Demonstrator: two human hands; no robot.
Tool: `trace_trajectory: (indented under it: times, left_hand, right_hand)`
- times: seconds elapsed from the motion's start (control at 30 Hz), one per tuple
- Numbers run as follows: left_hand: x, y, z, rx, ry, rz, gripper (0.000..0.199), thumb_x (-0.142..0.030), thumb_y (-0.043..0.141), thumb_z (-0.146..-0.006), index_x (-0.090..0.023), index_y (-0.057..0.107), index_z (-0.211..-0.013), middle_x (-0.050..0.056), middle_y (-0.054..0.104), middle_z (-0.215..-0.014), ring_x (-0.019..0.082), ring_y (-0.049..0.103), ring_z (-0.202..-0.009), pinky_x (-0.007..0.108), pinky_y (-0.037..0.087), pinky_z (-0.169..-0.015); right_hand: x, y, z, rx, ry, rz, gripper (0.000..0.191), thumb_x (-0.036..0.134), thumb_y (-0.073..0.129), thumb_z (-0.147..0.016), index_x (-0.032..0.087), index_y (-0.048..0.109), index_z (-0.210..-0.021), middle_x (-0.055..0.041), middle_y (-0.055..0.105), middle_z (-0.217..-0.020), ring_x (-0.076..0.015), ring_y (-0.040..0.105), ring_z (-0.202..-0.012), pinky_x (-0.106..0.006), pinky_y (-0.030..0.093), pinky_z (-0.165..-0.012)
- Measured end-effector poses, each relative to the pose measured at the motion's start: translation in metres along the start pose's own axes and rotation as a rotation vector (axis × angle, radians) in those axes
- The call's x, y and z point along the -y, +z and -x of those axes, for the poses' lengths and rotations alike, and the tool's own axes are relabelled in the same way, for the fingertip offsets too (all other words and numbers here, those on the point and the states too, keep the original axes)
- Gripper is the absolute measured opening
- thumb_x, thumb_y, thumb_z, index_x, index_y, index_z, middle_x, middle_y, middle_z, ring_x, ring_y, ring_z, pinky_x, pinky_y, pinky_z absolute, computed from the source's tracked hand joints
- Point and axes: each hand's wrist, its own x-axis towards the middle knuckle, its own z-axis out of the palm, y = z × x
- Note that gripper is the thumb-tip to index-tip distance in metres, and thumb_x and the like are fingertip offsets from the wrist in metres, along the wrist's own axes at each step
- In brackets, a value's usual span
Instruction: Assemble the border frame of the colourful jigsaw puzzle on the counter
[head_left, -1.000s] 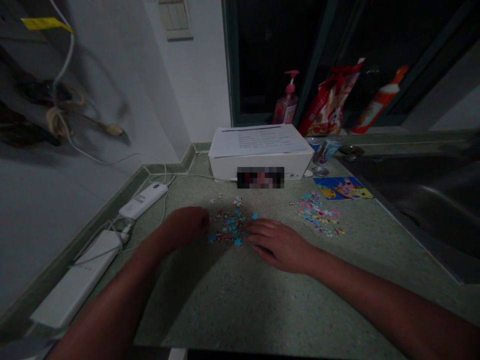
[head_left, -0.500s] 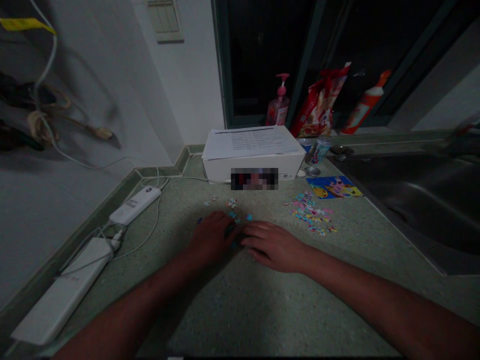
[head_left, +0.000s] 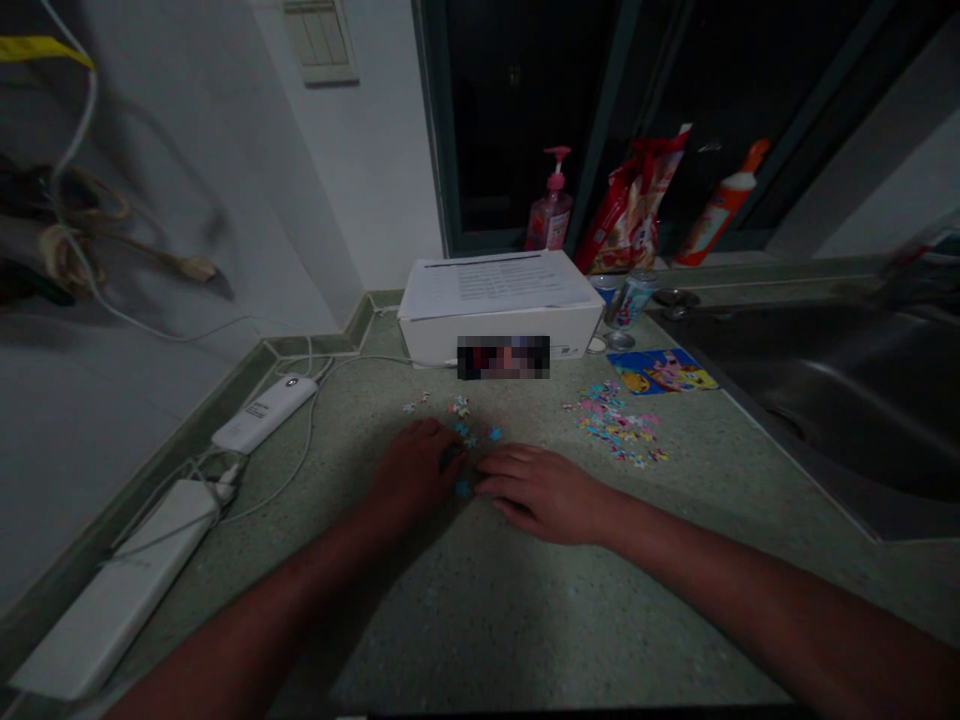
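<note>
- A curled left hand [head_left: 412,475], lower middle of the frame: fingertips press down among the pieces; I cannot tell whether they grasp one.
- A right hand [head_left: 544,493], just right of it: fingers lie released and slightly spread, not clenched, with nothing visibly held.
- Small blue and multicoloured cardboard jigsaw pieces [head_left: 463,488], scattered between and just above the hands: likely light, thin and stiff, and easily nudged; best lifted by their edges with the fingertips.
- A looser heap of pastel jigsaw pieces [head_left: 615,425], right of centre, beside a bright cartoon picture card [head_left: 660,371].
- A speckled green stone countertop [head_left: 480,620] fills the lower frame, with a steel sink [head_left: 810,400] at right.
- A white cardboard box [head_left: 502,325] stands at centre, before a dark window [head_left: 525,100].
- Two white power banks [head_left: 112,590] lie at lower left.
</note>
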Motion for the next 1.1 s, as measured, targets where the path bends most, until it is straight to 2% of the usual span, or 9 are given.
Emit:
trace_trajectory:
  times: [0.1,0.2,0.3,0.47,0.83,1.1]
  left_hand:
    - [0.002,-0.002,0.0,-0.006,-0.025,-0.004,0.023,-0.031,0.058,-0.104,-0.021,0.075,-0.115,0.012,0.072,-0.116,0.03,0.065,-0.113,0.046,0.05,-0.103]
    - [0.003,-0.003,-0.001,-0.004,-0.036,-0.014,0.023,-0.032,0.056,-0.104,-0.021,0.075,-0.113,0.012,0.071,-0.115,0.032,0.065,-0.113,0.049,0.051,-0.102]
    - [0.003,-0.004,-0.002,0.0,-0.022,-0.001,0.023,-0.031,0.055,-0.104,-0.023,0.075,-0.11,0.011,0.072,-0.113,0.031,0.065,-0.11,0.049,0.052,-0.101]
    - [0.006,-0.006,-0.004,-0.019,-0.019,-0.004,0.025,-0.032,0.055,-0.104,-0.019,0.075,-0.111,0.013,0.071,-0.114,0.032,0.065,-0.111,0.05,0.051,-0.104]
    - [0.012,-0.008,-0.006,-0.02,0.101,-0.187,0.025,-0.026,0.053,-0.106,-0.018,0.076,-0.104,0.011,0.073,-0.105,0.029,0.067,-0.103,0.047,0.05,-0.097]
    - [0.011,-0.008,-0.003,-0.071,0.093,-0.116,0.017,-0.026,0.062,-0.099,-0.02,0.076,-0.106,0.01,0.073,-0.106,0.029,0.067,-0.104,0.047,0.05,-0.1]
  right_hand:
    - [-0.001,-0.001,0.0,-0.06,0.049,0.041,0.026,0.023,0.052,-0.106,0.021,0.073,-0.121,-0.0101,0.077,-0.123,-0.025,0.07,-0.116,-0.047,0.056,-0.106]
    - [-0.007,-0.001,0.002,-0.123,0.186,0.101,0.027,0.022,0.052,-0.105,0.021,0.074,-0.12,-0.0112,0.077,-0.12,-0.0267,0.071,-0.115,-0.05,0.057,-0.104]
    - [-0.012,0.002,0.004,-0.101,0.265,0.122,0.026,0.022,0.054,-0.104,0.02,0.074,-0.121,-0.0136,0.075,-0.125,-0.0286,0.071,-0.118,-0.052,0.058,-0.104]
    - [-0.012,0.004,0.003,-0.034,0.202,0.084,0.031,0.023,0.056,-0.103,0.02,0.07,-0.131,-0.015,0.07,-0.137,-0.029,0.068,-0.126,-0.051,0.057,-0.107]
    - [-0.011,0.003,0.001,-0.045,0.155,0.055,0.029,0.021,0.055,-0.104,0.017,0.071,-0.128,-0.0157,0.071,-0.134,-0.0297,0.067,-0.124,-0.053,0.056,-0.107]
    - [-0.01,0.002,0.002,-0.056,0.162,0.057,0.03,0.019,0.055,-0.104,0.02,0.071,-0.129,-0.0134,0.072,-0.133,-0.0285,0.067,-0.125,-0.051,0.055,-0.109]
